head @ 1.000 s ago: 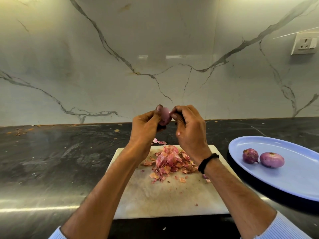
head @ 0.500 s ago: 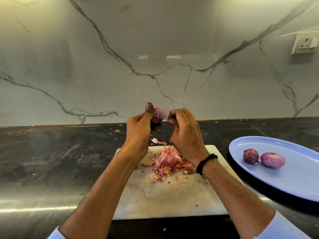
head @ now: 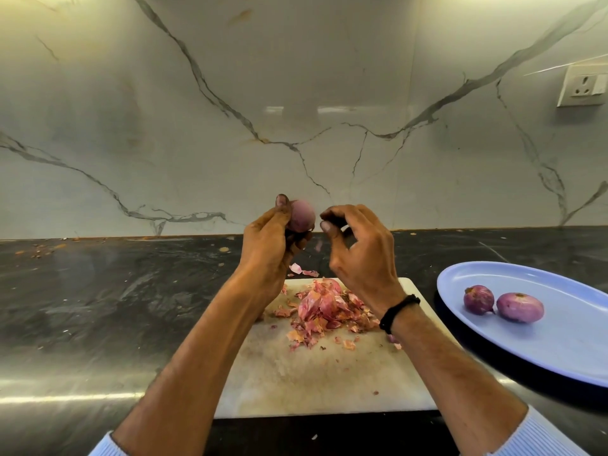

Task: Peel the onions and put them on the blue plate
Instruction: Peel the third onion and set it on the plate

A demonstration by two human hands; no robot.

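Head camera, sweeping from the left: dark counter [head: 98, 291], then the left hand [head: 269, 238] raised above the cutting board [head: 312, 383], fingers and thumb wrapped round the onion [head: 302, 216], whose smooth purple top shows bare. Just beside it, not touching, the right hand [head: 358, 255] hangs with fingers loosely curled, and I see nothing pinched in them. A small flake [head: 318, 246] shows below the gap between the hands. Underneath, the peel pile [head: 324, 307] sits heaped on the board. Far right, the blue plate [head: 559, 350] already carries two peeled onions [head: 478, 299], side by side. This looks like the tail end of peeling. The hidden underside may need checking for leftover skin. After that the call is a carry rightward and a gentle set-down beside the pair, because round onions roll.
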